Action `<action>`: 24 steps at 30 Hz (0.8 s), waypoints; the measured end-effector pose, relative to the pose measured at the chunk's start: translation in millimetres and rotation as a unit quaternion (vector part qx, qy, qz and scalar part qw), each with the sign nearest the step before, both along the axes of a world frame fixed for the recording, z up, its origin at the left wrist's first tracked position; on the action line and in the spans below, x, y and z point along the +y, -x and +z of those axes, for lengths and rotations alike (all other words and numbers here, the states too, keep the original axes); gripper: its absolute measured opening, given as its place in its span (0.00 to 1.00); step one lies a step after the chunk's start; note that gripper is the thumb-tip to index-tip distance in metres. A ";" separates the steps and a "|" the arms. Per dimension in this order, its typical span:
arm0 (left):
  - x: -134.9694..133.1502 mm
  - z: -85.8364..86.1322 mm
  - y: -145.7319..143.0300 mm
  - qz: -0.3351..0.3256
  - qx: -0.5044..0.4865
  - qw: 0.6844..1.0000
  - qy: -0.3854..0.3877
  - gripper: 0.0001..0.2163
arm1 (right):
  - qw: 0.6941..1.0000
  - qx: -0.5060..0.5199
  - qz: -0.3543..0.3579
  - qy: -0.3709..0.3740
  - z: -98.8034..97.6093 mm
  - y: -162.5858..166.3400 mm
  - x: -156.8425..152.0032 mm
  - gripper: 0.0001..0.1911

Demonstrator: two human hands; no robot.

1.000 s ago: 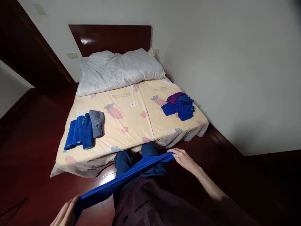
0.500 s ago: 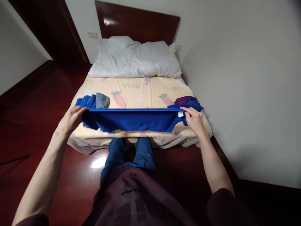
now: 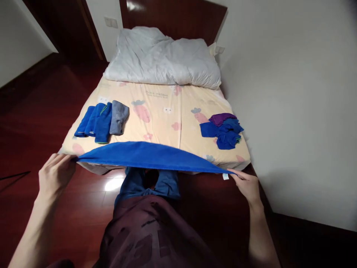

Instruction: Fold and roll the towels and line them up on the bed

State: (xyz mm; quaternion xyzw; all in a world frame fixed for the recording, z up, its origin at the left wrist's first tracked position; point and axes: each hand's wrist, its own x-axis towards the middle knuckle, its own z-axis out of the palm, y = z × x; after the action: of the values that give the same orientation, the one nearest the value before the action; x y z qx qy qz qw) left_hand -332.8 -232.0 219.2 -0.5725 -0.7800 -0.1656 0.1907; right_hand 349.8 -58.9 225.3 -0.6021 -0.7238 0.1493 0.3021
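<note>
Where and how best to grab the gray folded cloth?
I'd pinch the gray folded cloth along its right long edge, coming from the right. It lies flat and narrow, with its left edge close against the blue folded cloths, while its right edge borders only patterned sheet. The right hand probably suits, once it lets go of the stretched blue cloth.

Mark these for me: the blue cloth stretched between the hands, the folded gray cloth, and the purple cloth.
Stretched blue cloth (image 3: 147, 155): head view, on the middle of its span.
Folded gray cloth (image 3: 119, 117): head view, on its upper face.
Purple cloth (image 3: 222, 118): head view, on its visible top.
</note>
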 end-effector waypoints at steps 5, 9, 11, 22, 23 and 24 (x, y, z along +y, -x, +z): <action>-8.5 5.8 -4.3 -0.016 0.009 1.000 0.013 0.13 | 0.993 0.034 -0.034 0.112 -4.3 -7.1 9.8 0.23; 51.8 20.5 9.2 -0.044 0.023 0.999 0.010 0.10 | 0.992 0.067 -0.010 0.107 8.0 16.2 65.7 0.25; 78.6 31.4 15.4 -0.031 0.018 0.999 0.002 0.10 | 0.994 0.073 -0.022 0.084 16.8 27.6 89.6 0.25; -7.7 29.8 8.0 -0.103 -0.119 0.987 -0.031 0.11 | 0.984 0.153 -0.016 0.092 -14.2 -2.3 37.5 0.21; -26.4 22.2 10.0 -0.105 -0.144 0.984 -0.008 0.11 | 0.980 0.145 -0.008 0.136 -20.1 -9.0 24.7 0.21; -44.8 14.7 13.4 -0.108 -0.173 0.979 0.028 0.11 | 0.973 0.136 -0.002 0.185 -24.7 -15.5 12.4 0.21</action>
State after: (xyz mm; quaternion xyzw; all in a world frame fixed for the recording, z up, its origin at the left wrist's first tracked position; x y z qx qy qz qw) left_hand -346.3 -276.9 233.9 -0.6212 -0.7390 -0.2602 0.0181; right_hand 365.3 -46.5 200.6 -0.6231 -0.6346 0.3601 0.2816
